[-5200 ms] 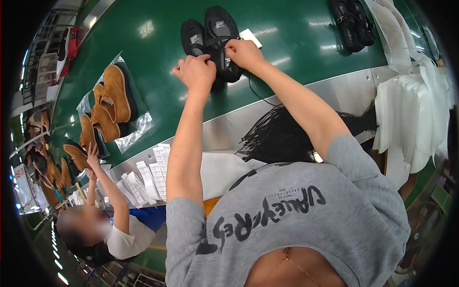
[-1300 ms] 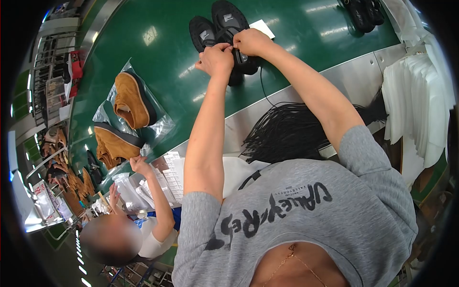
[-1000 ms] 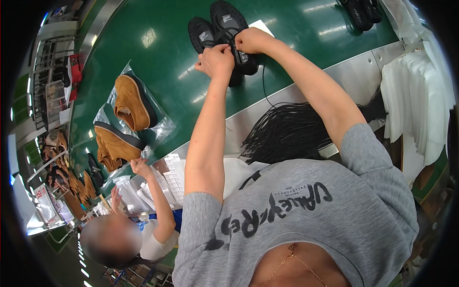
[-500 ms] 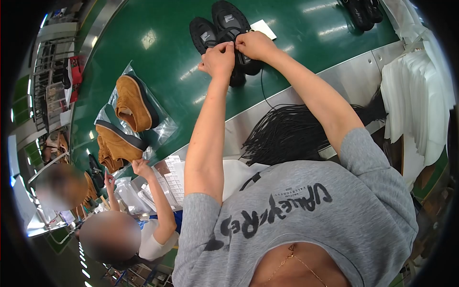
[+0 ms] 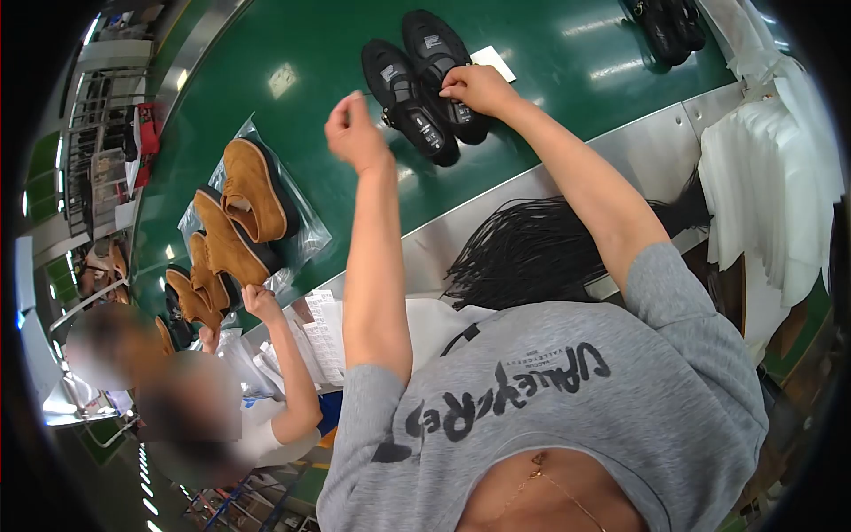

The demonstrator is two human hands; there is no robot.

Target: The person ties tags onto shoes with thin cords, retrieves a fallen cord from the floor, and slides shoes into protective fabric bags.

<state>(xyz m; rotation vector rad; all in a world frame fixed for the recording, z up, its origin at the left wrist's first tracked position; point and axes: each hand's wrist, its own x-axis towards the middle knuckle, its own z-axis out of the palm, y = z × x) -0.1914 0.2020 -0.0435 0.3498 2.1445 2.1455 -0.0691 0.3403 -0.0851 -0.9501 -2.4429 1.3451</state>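
A pair of black strapped shoes (image 5: 409,106) with pale-printed insoles lies side by side on the green table. My left hand (image 5: 357,137) is raised just left of them, apart from the shoes, its fingers curled in a pinch. A faint dark line by its fingertips looks like a thin black cord. My right hand (image 5: 479,91) is at the strap of the right shoe, thumb and fingers pressed together; what they pinch is hidden. A white card (image 5: 495,64) lies beyond that hand.
A bundle of black cords (image 5: 532,253) lies along the metal table edge near me. Tan suede shoes (image 5: 251,191) rest on clear plastic at left, where a co-worker's hand (image 5: 261,303) touches one. White sheets (image 5: 753,177) hang at right; more black shoes (image 5: 667,31) stand behind.
My left hand has moved left, off the shoes, while my right stays at them. The cord hanging near my right hand no longer shows. The co-worker's tan shoes have shifted.
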